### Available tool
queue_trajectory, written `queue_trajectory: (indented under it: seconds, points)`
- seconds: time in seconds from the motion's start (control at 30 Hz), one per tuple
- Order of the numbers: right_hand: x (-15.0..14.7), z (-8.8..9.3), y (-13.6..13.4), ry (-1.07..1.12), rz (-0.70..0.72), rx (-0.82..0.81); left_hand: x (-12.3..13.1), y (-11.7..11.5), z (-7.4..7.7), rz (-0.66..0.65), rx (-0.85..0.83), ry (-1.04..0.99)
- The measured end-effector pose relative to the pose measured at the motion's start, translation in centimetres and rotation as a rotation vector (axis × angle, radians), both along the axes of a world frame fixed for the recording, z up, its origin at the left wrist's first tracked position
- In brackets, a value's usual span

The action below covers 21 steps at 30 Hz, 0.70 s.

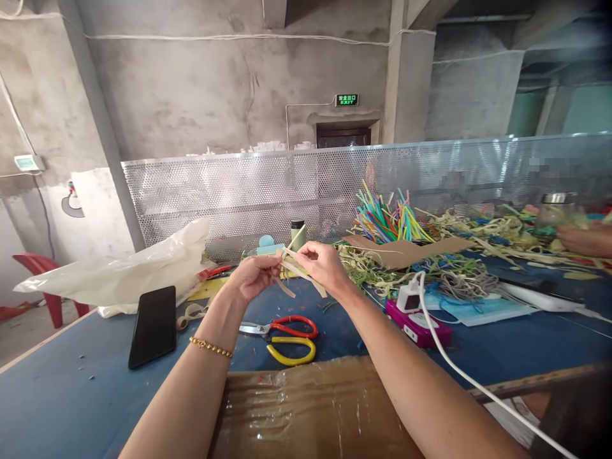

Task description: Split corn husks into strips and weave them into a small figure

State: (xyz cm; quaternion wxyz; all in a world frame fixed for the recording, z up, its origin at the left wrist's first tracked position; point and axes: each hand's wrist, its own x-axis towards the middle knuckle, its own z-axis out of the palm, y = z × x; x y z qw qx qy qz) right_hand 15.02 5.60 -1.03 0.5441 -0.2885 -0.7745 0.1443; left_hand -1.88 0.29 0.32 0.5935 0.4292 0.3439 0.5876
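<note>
Both hands meet above the middle of the blue table, gripping thin pale yellow strips (pixel 299 270). My left hand (pixel 255 275), fingers closed, pinches the strips where they cross. My right hand (pixel 326 264) is close beside it, thumb and fingers pinched on the strips too. Loose strip ends stick up between the hands and hang below them. Under the hands lies a pair of scissors (pixel 291 339) with one red and one yellow handle, its blades pointing left. Whether the strips are tied or only crossed is hidden by my fingers.
A black phone (pixel 153 328) and plastic bag (pixel 129 268) lie left. A taped cardboard box (pixel 306 414) is in front. Right are a purple power strip (pixel 417 324), a white cable (pixel 463 376), heaped strips (pixel 478 233) and colourful sticks (pixel 389 217). Another person's hand (pixel 586 239) is far right.
</note>
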Motion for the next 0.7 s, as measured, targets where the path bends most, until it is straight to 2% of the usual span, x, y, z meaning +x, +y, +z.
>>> queue_trajectory:
  seconds: [0.2,0.7]
  points:
    - [0.17,0.07,-0.38,-0.124,-0.061,0.143,-0.05,0.0,0.01,0.029,-0.003,0.022]
    - [0.1,0.11,-0.59,-0.197,-0.067,0.209,-0.18,0.1,-0.09,0.055,-0.008,0.094]
